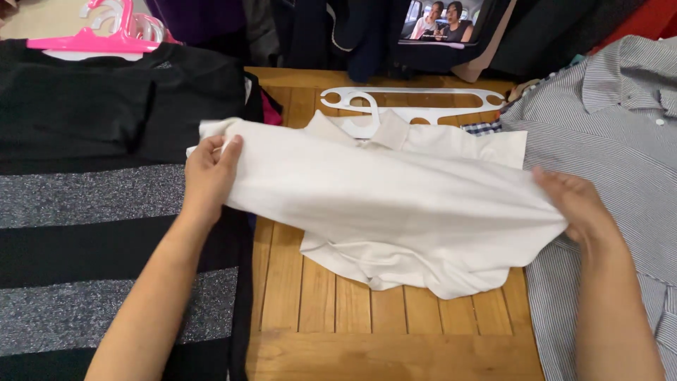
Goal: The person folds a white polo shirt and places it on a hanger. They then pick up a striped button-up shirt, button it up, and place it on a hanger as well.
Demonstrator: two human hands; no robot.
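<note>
A cream collared shirt (395, 204) lies partly folded on a slatted wooden table (331, 303), its collar toward the far side. My left hand (209, 176) pinches the shirt's left edge, lifted a little over a black garment. My right hand (575, 204) grips the shirt's right edge beside a striped shirt. The cloth is stretched between both hands across the rest of the shirt.
A black garment with glittery grey stripes (106, 204) covers the left. A grey striped shirt (613, 120) lies at the right. A white hanger (416, 102) rests behind the collar, pink hangers (106, 35) at far left. A screen (441, 22) and dark clothes stand at the back.
</note>
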